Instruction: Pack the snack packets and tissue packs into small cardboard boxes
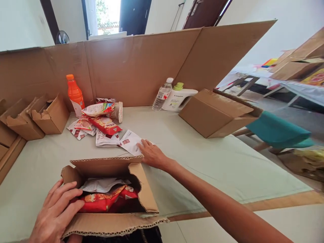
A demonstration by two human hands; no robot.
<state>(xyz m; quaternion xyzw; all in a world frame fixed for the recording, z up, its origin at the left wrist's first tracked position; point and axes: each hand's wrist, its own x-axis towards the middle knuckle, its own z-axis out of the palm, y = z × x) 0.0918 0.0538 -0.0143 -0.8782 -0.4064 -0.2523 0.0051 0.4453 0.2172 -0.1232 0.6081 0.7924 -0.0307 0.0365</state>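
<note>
An open cardboard box (148, 189) sits at the near edge of the table, with red snack packets (101, 202) and a white packet (103, 185) inside. My left hand (57, 209) grips its near left side, fingers over the edge and against the red packets. Beyond the box, my right hand (153, 153) has its fingers closed on the right end of a flat white packet (130, 142); the thumb is mostly hidden. That packet lies beside a pile of snack bags, among them a red bag (106, 125) and a white pouch (107, 139).
Behind the pile stands an orange drink bottle (75, 96). A clear bottle (163, 94) and a white jug with a green cap (177, 98) lean near the cardboard screen (141, 67). Small cartons (52, 114) line the left; a larger carton (210, 113) lies at right.
</note>
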